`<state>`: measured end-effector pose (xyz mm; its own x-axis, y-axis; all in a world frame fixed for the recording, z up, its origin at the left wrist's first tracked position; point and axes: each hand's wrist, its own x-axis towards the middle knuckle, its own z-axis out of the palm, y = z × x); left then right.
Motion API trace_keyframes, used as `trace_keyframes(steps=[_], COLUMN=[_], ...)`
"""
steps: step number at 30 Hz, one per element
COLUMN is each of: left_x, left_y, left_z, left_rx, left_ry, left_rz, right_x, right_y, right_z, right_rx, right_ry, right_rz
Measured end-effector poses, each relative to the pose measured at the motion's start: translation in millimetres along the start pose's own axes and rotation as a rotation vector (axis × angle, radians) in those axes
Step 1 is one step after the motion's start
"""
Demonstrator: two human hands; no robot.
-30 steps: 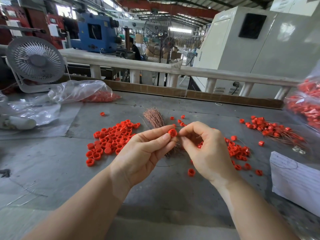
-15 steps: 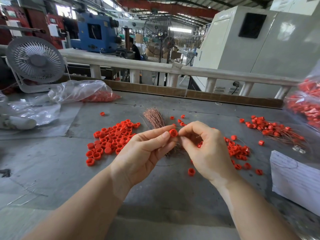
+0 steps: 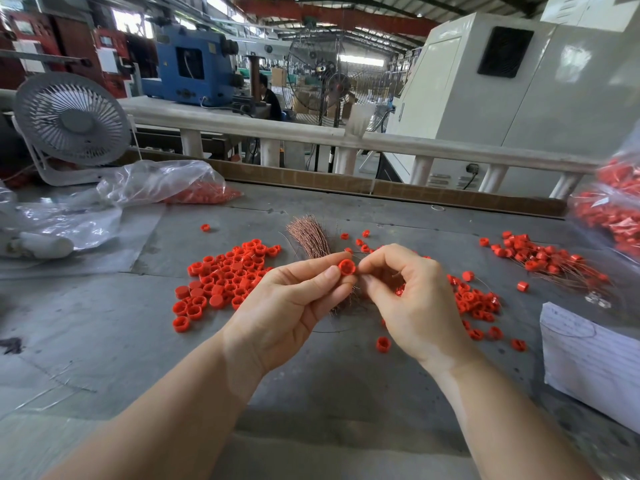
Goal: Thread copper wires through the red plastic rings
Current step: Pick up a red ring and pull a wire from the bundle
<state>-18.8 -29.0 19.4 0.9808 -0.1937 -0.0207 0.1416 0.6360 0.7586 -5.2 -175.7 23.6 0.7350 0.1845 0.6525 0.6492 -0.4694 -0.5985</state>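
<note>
Ring (image 3: 346, 267) sits pinched between the thumb and forefinger of your left hand (image 3: 294, 303), held up over the middle of the bench (image 3: 86, 327) with its open side facing you. Your right hand (image 3: 412, 299) is just beside it, thumb and forefinger curled together at the ring's right edge; they seem to pinch a fine wire, but it is too thin to make out there. Behind your hands a bundle of copper wires (image 3: 309, 237) lies on the bench, fanned at its far end, its near end hidden by your fingers. A pile of loose rings (image 3: 225, 275) lies to the left of your left hand, and more rings (image 3: 476, 301) are scattered to the right of your right hand. Farther right, rings with wires through them (image 3: 547, 259) lie in a heap. A clear bag (image 3: 156, 181) with red parts rests at the far left, near a small fan (image 3: 71, 119), and lined paper (image 3: 588, 358) lies at the right edge.
</note>
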Motion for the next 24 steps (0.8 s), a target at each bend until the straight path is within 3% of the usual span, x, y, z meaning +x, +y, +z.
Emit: trace_keyframes(steps=[24], left_x=[0.9], left_y=[-1.0], left_z=[0.8], left_rx=[-0.014], left_ry=[-0.025], left_rz=[0.047], right_x=[0.1], right_y=[-2.4], right_z=[-0.1], right_rx=[0.058], right_ry=[-0.002], right_rz=[0.04])
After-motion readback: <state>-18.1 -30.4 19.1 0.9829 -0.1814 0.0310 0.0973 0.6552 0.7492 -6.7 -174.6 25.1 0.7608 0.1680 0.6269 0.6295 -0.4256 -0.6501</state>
